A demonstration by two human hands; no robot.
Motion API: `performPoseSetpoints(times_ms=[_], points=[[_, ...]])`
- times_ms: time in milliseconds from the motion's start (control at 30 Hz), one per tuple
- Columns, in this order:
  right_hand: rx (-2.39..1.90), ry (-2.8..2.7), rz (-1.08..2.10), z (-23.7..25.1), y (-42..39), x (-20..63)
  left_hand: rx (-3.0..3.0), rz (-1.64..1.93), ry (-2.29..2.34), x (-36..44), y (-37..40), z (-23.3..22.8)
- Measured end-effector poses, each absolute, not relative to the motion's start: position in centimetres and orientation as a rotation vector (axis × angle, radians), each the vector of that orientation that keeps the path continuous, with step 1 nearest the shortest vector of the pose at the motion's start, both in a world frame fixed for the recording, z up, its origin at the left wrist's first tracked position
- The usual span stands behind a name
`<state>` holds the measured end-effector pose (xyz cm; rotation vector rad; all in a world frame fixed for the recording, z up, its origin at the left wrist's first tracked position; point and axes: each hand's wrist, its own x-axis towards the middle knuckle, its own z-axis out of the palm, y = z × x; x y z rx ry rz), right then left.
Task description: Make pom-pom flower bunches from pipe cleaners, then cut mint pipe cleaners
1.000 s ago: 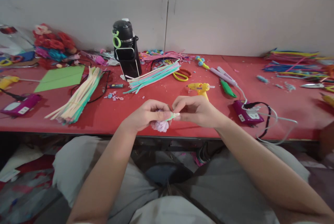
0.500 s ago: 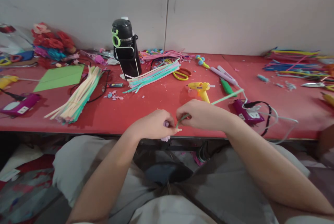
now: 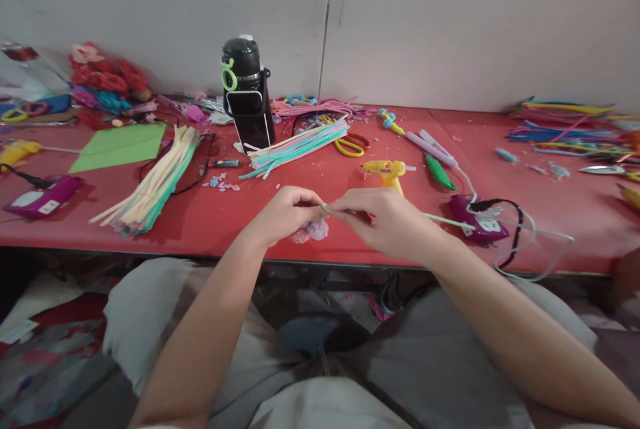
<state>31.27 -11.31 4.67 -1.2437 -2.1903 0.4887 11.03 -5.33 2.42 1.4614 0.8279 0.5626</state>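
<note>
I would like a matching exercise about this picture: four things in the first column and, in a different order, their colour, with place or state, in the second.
Things:
1. bottle
2. sheet
3. fluffy piece
4. glue gun nearest the right hand

Descriptions:
A. yellow, lying down
B. lilac and pink, at the left hand
C. black, standing
D. light green, lying flat

Pairs: 1-C, 2-D, 3-B, 4-A

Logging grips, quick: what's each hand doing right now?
Left hand: closed, holding the fluffy lilac-pink piece.
Right hand: closed, pinching the pale green strip.
</note>
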Motion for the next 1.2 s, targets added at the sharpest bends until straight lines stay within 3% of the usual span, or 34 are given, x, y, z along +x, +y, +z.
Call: performPoseSetpoints(times_ms=[233,667,1033,1200], points=[[-1.026,-2.071,0.310,4.4,-11.4,31.4,1.298,0.795,0.587,11.0,-4.8,1.8],[-1.042,-2.055,0.446,4.7,-10.8,32.0,1.255,0.753,0.481,10.8,-4.9,1.6],[-1.196,-1.984,0.948,4.3,-9.6,32.1,1.914,0.845,0.765,10.8,-5.9,3.4],[-1.169,-1.823,0.956,3.3,-9.5,31.5,1.767,0.772,0.760,10.9,-5.8,2.9]])
